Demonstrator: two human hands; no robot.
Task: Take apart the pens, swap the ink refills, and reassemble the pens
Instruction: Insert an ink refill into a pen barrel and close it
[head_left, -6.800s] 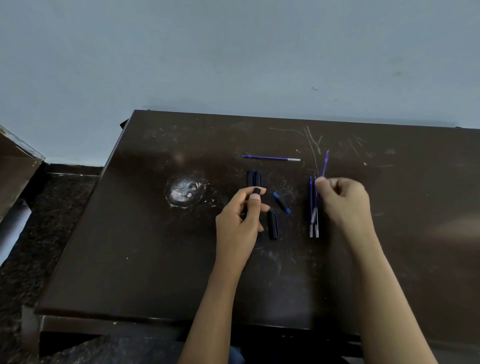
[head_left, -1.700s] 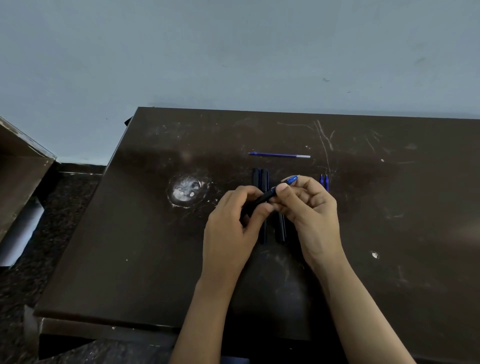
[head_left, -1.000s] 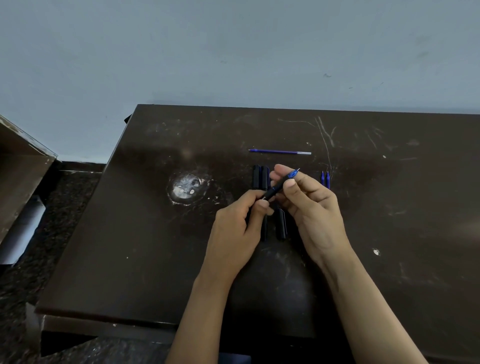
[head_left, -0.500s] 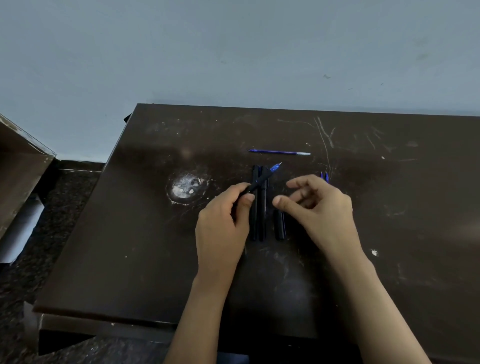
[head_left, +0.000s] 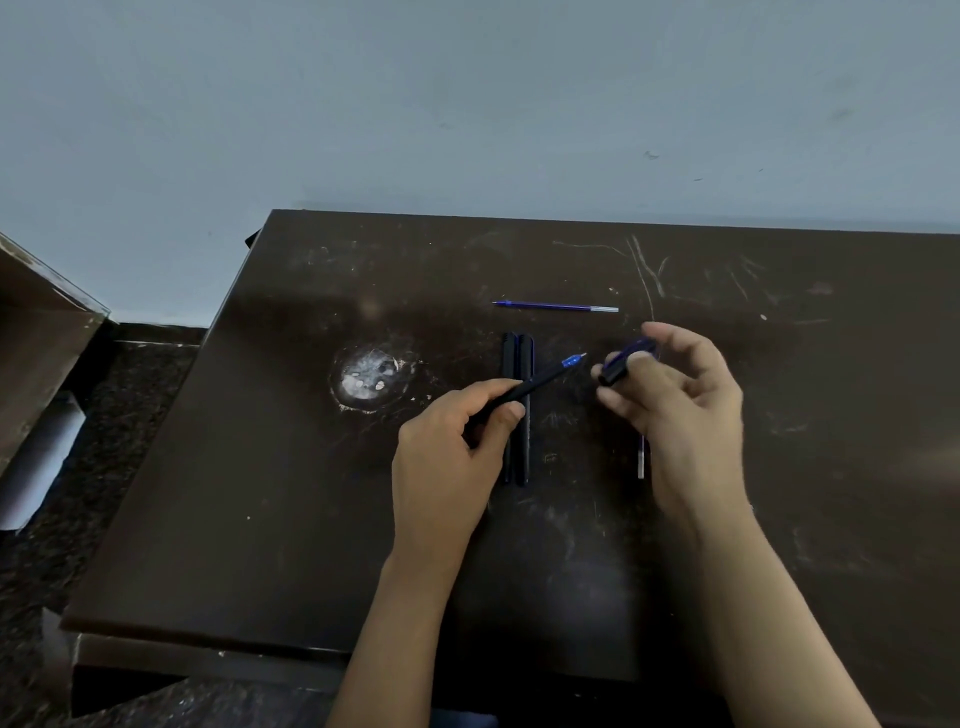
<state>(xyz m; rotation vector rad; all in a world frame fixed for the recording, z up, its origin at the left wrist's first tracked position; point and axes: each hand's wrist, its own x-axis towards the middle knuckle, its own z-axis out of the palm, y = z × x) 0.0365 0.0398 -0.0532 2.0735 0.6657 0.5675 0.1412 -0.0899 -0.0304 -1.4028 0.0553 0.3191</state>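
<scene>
At the far left edge of the frame, a brown box corner (head_left: 36, 332) and a pale roll (head_left: 39, 467) sit on the speckled floor, apart from the table. Centre left: dark brown table (head_left: 260, 493), scratched, with a round whitish worn patch (head_left: 368, 378) left of the pen parts. Centre: left hand (head_left: 457, 452), fingers closed in a pinch around a black pen (head_left: 540, 382) raised off the surface, its blue tip pointing to the upper right toward the other hand, with a small gap between tip and cap. Beneath and just behind that pen: two black pen barrels (head_left: 518, 410), lying side by side and touching, lengthwise up the frame, partly covered by the left thumb. Upper centre: one blue ink refill (head_left: 556, 307), lying crosswise, well apart from both hands. Centre right: right hand (head_left: 680, 410), thumb and fingers pinching a pen cap (head_left: 621, 364), dark with a bluish end, blurred; remaining fingers loosely curled. Below that hand: silver end of another refill (head_left: 641, 460) showing on the table, the rest hidden by the palm. Background: plain pale blue wall (head_left: 467, 104) across the top of the frame.
</scene>
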